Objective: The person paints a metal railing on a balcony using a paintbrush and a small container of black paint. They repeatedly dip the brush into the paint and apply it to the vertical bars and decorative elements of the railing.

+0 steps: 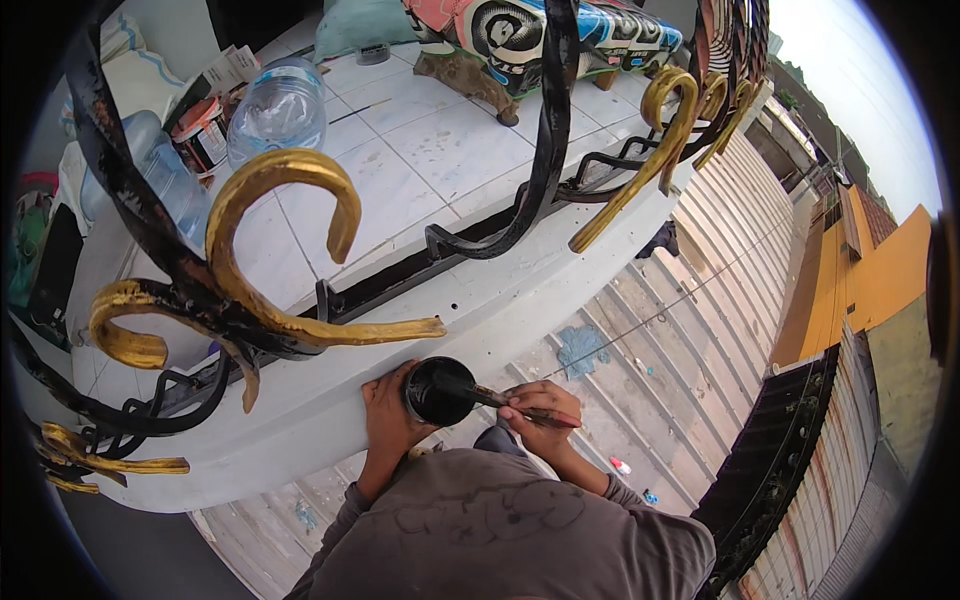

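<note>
A wrought-iron balcony railing of black scrolls with gold-painted curls sweeps from nine o'clock up to one o'clock, fixed on a white concrete ledge. The black bars look worn and patchy, and no fresh wet paint can be made out on them, so most of the painting seems left to do. Behind it lies a white tiled floor with a clear plastic water bottle at eleven o'clock. Near six o'clock, the left hand has its grip clamped on a small round pot of black paint. The right hand pinches a thin paintbrush, its tip dipped in the pot.
</note>
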{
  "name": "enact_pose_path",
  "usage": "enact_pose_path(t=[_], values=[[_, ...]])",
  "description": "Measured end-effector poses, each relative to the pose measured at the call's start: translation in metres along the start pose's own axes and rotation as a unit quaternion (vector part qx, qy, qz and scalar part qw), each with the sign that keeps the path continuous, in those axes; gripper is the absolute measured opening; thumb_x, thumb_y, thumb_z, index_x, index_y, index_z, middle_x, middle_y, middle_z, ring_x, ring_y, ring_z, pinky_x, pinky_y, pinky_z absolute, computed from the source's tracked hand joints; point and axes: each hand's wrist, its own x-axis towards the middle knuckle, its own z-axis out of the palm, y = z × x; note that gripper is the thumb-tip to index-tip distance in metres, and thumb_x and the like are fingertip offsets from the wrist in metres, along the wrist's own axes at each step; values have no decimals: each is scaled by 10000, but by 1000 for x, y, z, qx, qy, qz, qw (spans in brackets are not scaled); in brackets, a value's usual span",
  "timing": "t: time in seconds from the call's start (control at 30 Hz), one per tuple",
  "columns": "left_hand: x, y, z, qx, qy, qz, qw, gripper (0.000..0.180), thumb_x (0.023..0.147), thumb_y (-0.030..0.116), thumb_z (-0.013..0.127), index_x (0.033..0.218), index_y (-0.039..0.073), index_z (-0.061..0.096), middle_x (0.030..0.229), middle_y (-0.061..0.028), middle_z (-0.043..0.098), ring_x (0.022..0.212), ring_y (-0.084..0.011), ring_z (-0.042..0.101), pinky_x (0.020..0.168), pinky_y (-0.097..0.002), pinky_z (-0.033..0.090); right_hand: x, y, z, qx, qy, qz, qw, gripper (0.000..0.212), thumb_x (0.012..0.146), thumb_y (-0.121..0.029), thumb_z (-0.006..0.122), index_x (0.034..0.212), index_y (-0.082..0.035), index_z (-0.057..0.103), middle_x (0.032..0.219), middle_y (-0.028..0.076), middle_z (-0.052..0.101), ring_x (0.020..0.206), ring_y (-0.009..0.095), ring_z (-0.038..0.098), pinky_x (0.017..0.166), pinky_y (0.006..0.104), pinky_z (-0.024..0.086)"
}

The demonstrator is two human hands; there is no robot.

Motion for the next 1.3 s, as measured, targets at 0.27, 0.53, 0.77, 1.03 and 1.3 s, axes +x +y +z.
enact_pose_path(t=[0.27, 0.53, 0.77, 1.03, 1.3], values=[[-2, -5, 11, 28, 6, -4, 1000, 844, 537, 444, 987, 1233, 108, 648, 1200, -62, 673, 1154, -297, 575, 1011, -445, 349, 10, 1, 7, 0, -44, -19, 999, 170, 824, -142, 881, 927, -132, 746, 886, 16, 756, 748, 169, 738, 642, 286, 587], [-10, -11, 15, 58, 25, -22, 998, 964, 533, 370, 1034, 1290, 36, 540, 1262, -146, 528, 1168, -298, 527, 1048, -411, 376, 8, 4, 8, 30, 15, -25, 999, 187, 821, -139, 882, 937, -128, 736, 907, 11, 759, 755, 171, 746, 625, 272, 583], [-8, -9, 13, 23, -9, -67, 997, 999, 549, 374, 1022, 1311, -6, 499, 1295, -178, 533, 1127, -299, 562, 1028, -432, 383, 10, 2, 10, 32, 18, -63, 997, 192, 818, -130, 882, 946, -135, 739, 907, 6, 753, 747, 160, 743, 616, 270, 574], [-10, -19, 22, -91, 30, -48, 994, 950, 562, 440, 1005, 1271, -2, 552, 1275, -151, 611, 1132, -303, 555, 1019, -434, 364, 13, 3, 6, 52, -2, -92, 994, 174, 828, -133, 873, 962, -133, 763, 930, 7, 755, 777, 161, 744, 638, 270, 587], [-3, -1, 7, 20, 21, -9, 1000, 636, 595, 477, 975, 1067, 128, 728, 1072, -26, 719, 1093, -272, 544, 982, -434, 329, 13, 5, 6, 28, -2, -125, 992, 202, 798, -112, 890, 940, -129, 747, 917, 14, 761, 744, 162, 740, 607, 269, 577]])
